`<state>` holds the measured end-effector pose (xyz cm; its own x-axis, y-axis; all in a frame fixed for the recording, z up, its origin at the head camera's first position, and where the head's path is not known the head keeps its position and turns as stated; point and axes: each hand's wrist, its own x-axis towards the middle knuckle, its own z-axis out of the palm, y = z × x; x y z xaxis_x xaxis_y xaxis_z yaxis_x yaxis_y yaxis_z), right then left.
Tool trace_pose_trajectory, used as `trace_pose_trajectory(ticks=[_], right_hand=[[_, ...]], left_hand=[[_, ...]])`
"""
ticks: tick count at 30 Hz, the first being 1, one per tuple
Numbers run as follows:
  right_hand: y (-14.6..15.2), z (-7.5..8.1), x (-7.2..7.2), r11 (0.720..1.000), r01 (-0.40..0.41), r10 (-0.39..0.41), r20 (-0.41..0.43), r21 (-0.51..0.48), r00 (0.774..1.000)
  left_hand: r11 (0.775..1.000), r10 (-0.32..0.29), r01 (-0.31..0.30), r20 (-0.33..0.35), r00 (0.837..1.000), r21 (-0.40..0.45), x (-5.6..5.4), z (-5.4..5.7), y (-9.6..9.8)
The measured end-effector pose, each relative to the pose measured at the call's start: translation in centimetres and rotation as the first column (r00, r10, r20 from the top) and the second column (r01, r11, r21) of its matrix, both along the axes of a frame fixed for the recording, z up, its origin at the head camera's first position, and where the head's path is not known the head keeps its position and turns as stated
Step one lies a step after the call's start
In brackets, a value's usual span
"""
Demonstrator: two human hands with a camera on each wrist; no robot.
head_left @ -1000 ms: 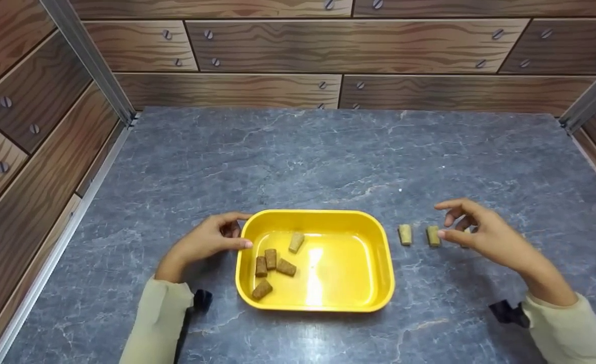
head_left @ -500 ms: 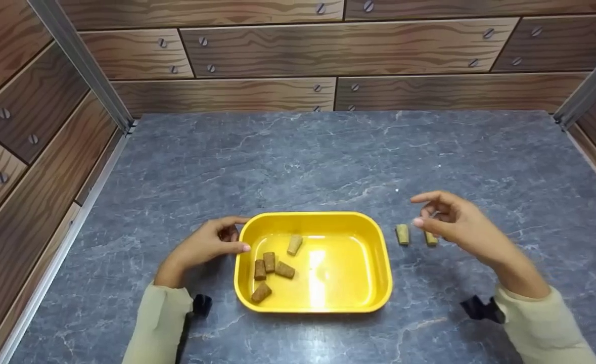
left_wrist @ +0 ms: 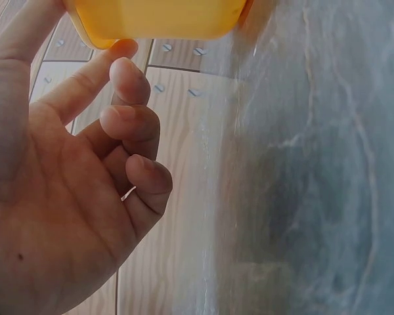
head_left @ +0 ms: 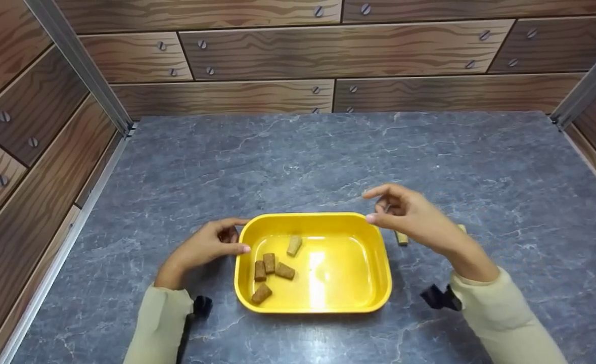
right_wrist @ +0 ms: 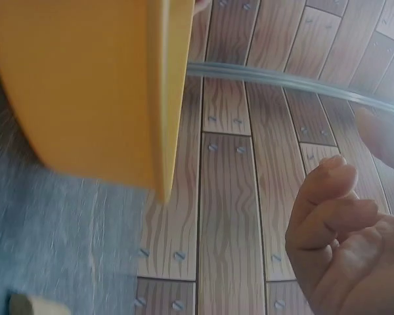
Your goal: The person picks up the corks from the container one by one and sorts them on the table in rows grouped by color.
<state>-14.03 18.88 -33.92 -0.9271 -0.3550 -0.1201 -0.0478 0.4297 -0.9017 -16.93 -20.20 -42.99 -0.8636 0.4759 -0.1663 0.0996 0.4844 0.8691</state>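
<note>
A yellow tray [head_left: 313,303] sits on the table. My left hand [head_left: 204,247] pinches its left rim, the thumb on top and the index finger at the back corner. In the left wrist view, the other fingers of the left hand [left_wrist: 72,184] curl loosely below the yellow tray wall [left_wrist: 157,20]. Several brown cork-like plugs [head_left: 269,263] and one paler plug [head_left: 294,245] lie in the tray's left half. My right hand [head_left: 411,217] hovers over the back right corner, thumb and index apart, holding nothing. Beyond it, pale plugs [head_left: 402,238] on the table are partly hidden.
The grey marbled table [head_left: 277,162] extends around the tray. Wood-patterned walls [head_left: 257,50] stand behind and at the sides. A pale plug [right_wrist: 36,305] shows at the lower edge of the right wrist view.
My right hand has moved left, from above the pale plugs to the tray's back right corner. The left hand keeps its hold on the rim.
</note>
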Motion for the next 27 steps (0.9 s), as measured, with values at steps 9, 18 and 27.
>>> trace_pose_trajectory(ticks=[9,18,27], right_hand=[[-1.9,0.7,-0.9,0.996,-0.073,0.074,-0.014,0.052,0.997],[-4.4,0.4,-2.1,0.984,-0.164,0.168,-0.067,0.066,0.984],[-6.9,0.1,-2.7,0.975,-0.215,0.217,-0.043,0.062,0.975]], left_hand=[[1.0,-0.002,0.002,-0.004,1.0,0.005,0.0,-0.1,0.0],[1.0,0.0,0.0,-0.012,1.0,0.004,0.0,-0.3,-0.1],[1.0,-0.003,0.003,0.0,1.0,0.001,-0.1,-0.2,-0.1]])
